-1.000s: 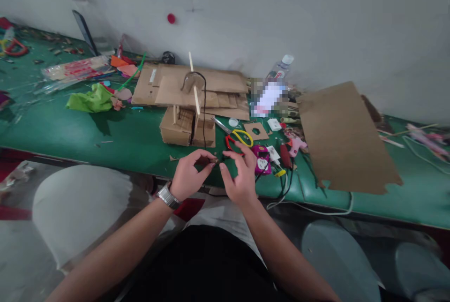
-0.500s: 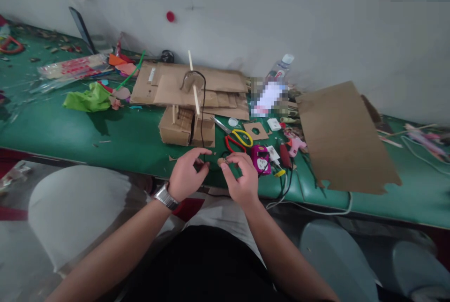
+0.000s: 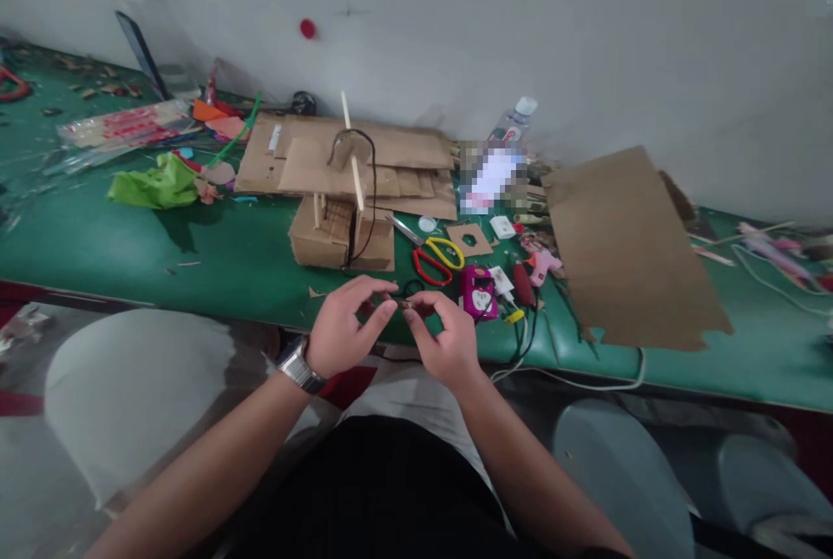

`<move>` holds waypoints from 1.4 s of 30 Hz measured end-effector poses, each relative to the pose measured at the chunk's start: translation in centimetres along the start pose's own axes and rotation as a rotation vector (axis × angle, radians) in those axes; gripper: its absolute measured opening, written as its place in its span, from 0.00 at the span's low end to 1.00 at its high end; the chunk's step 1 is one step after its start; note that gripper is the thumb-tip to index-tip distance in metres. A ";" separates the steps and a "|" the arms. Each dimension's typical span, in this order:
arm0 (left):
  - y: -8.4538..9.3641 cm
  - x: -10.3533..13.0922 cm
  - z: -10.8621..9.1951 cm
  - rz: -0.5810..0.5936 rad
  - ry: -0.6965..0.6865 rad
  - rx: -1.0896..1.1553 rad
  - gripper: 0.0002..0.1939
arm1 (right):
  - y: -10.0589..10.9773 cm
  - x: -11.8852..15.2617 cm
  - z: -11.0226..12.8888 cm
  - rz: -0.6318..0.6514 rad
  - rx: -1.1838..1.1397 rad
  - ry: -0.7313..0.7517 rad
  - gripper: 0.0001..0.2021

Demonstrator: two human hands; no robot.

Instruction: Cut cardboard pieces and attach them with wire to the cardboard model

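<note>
My left hand [image 3: 343, 329] and my right hand [image 3: 444, 335] meet fingertip to fingertip at the near edge of the green table [image 3: 195, 255]. Between the fingertips both pinch a small dark piece [image 3: 404, 305]; it is too small to tell what it is. A black wire [image 3: 373, 194] runs from near my hands up over a small cardboard model [image 3: 338, 233] with an upright wooden stick [image 3: 351, 160]. A metal watch sits on my left wrist.
Scissors [image 3: 437, 257] with red and yellow handles, a magenta device [image 3: 478, 292] and a pink glue gun [image 3: 540, 262] lie right of the model. A large cardboard sheet [image 3: 625, 246] overhangs the table edge. Flat cardboard [image 3: 390, 151], green paper [image 3: 153, 184] and a bottle [image 3: 517, 118] sit farther back.
My hands have drawn together: the right hand's fingers, spread a second ago, now close on the small piece and touch the left fingertips. The view drifted slightly left.
</note>
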State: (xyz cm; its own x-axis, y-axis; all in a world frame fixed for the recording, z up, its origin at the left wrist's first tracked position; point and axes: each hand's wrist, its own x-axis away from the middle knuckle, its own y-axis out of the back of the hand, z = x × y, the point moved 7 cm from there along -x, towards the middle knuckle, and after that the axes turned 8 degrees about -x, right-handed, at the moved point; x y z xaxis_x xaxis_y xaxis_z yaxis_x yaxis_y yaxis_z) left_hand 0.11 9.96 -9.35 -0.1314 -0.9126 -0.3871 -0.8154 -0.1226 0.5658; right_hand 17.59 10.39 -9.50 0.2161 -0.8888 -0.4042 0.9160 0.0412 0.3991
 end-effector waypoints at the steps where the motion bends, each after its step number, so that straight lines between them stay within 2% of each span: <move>1: -0.5 0.1 0.0 0.045 0.000 0.031 0.12 | -0.1 0.0 0.1 0.013 0.006 0.009 0.04; 4: -1.5 0.2 0.3 0.100 0.061 0.083 0.12 | -0.3 -0.1 0.1 0.026 0.022 0.030 0.04; 9: -1.9 0.2 1.2 0.127 0.175 0.166 0.12 | -0.5 -0.1 -0.5 0.030 0.007 0.004 0.05; 14: -1.7 0.1 2.1 0.102 0.265 0.219 0.14 | -0.7 -0.1 -0.2 0.057 -0.012 0.009 0.12; 19: -2.0 0.1 3.2 0.074 0.408 0.424 0.15 | 0.1 -0.6 0.2 0.066 0.012 0.027 0.08; 25: -2.3 0.0 3.1 0.052 0.440 0.544 0.15 | 0.5 -1.9 -1.0 0.069 0.070 0.018 0.04; 30: -2.3 0.0 3.0 0.057 0.437 0.565 0.14 | 0.6 -3.3 -1.2 0.035 0.146 0.047 0.07; 33: -2.2 0.0 2.9 0.055 0.432 0.575 0.15 | 0.7 -4.6 -2.3 0.009 0.303 0.026 0.11; 39: -2.1 -0.1 2.9 0.020 0.423 0.589 0.19 | -0.7 -6.5 -6.4 0.115 0.626 -0.191 0.20; 42: -2.0 -0.1 2.8 0.025 0.420 0.586 0.20 | -1.1 -7.1 -7.7 0.144 0.683 -0.210 0.22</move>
State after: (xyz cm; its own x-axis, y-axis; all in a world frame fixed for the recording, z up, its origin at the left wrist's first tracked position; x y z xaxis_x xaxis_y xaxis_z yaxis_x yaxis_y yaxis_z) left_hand 0.16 11.41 -12.50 -0.0218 -0.9998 0.0000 -0.9989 0.0218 0.0411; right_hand 17.66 20.13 -13.41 0.1864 -0.9676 -0.1703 0.4528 -0.0692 0.8889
